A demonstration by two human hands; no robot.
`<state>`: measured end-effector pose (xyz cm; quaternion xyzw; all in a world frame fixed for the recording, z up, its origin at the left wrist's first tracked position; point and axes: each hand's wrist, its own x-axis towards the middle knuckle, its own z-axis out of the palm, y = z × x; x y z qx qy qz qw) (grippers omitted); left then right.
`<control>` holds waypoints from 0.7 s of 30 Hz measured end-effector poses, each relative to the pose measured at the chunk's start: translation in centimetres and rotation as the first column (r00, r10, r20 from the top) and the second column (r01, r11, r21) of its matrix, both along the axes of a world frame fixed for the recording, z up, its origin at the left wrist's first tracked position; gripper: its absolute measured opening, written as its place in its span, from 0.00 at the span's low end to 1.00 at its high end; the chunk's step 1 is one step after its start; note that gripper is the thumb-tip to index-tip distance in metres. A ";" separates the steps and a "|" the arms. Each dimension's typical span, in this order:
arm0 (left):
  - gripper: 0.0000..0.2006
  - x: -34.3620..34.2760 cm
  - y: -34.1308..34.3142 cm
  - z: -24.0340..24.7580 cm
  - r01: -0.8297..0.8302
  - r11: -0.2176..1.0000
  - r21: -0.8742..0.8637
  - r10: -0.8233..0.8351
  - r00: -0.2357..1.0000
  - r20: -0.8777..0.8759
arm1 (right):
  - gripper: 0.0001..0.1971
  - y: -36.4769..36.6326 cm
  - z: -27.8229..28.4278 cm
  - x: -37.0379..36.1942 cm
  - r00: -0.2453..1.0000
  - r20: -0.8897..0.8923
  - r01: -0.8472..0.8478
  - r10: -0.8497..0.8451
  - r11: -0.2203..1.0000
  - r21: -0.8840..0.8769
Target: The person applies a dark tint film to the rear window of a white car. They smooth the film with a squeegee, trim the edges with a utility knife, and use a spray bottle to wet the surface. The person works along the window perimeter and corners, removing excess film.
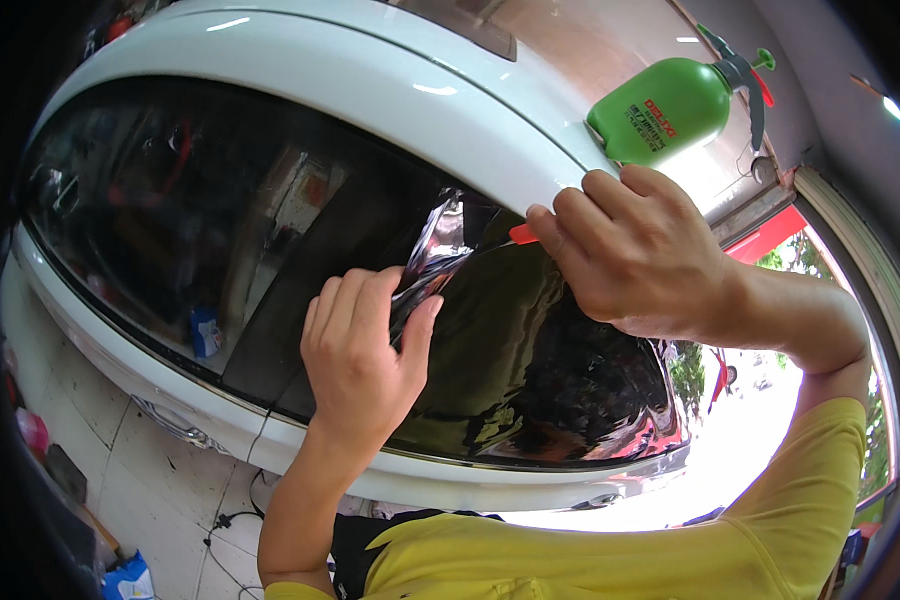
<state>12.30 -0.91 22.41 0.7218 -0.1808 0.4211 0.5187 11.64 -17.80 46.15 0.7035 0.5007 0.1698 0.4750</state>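
So this looks like the trimming stage of a window film job, going by the pose. The loose flap of film (445,235) is peeled up in a crumpled, shiny fold near the upper edge of the window pane (535,370), just right of the dark pillar (285,300). The rest of that pane looks dark and rippled, with creasing down by its lower right corner.

Left hand (355,355) has the flap pinched, thumb on one side and fingers bunched on the other, back of the hand facing up. Right hand (640,255) has its fingers curled snugly around a red-handled tool (522,234), thin end poking left at the fold. Probably a blade, but can't swear to it, and can't tell whether it actually touches the film.

Imo the next move calls for steady tension from the left and a light, shallow stroke from the right, so the glass doesn't get scratched.

Pose-wise, the left forearm (300,490) comes up from the bottom, pretty straight. The right elbow is bent and lifted out wide, forearm running in from the right, knuckles close to the roof (320,60) edge, just below the green sprayer (660,110).
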 end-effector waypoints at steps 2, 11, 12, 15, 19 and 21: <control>0.11 1.1 -0.4 1.1 0.027 0.999 -0.025 -0.026 0.999 0.023 | 0.14 -0.1 0.2 0.1 1.000 0.005 0.006 -0.006 1.000 0.014; 0.11 1.3 -0.7 2.2 0.102 0.991 -0.091 -0.094 0.992 0.089 | 0.13 -0.1 0.3 -0.1 0.998 0.063 0.010 -0.010 1.000 0.012; 0.11 1.2 -0.8 2.1 0.104 0.989 -0.103 -0.094 0.991 0.098 | 0.13 0.0 0.3 -0.3 0.998 0.065 0.009 -0.010 1.000 0.011; 0.11 0.9 -0.8 2.1 0.099 0.990 -0.099 -0.089 0.991 0.101 | 0.12 0.4 0.5 -0.7 0.998 0.070 -0.005 0.005 1.000 -0.009; 0.11 0.3 -0.5 2.2 0.094 0.992 -0.078 -0.086 0.991 0.104 | 0.08 1.0 0.9 -1.6 0.997 0.075 -0.003 0.005 1.000 -0.015; 0.11 0.0 -0.2 2.3 0.098 0.993 -0.068 -0.091 0.991 0.102 | 0.06 1.3 1.1 -2.2 0.997 0.082 0.000 0.001 1.000 -0.013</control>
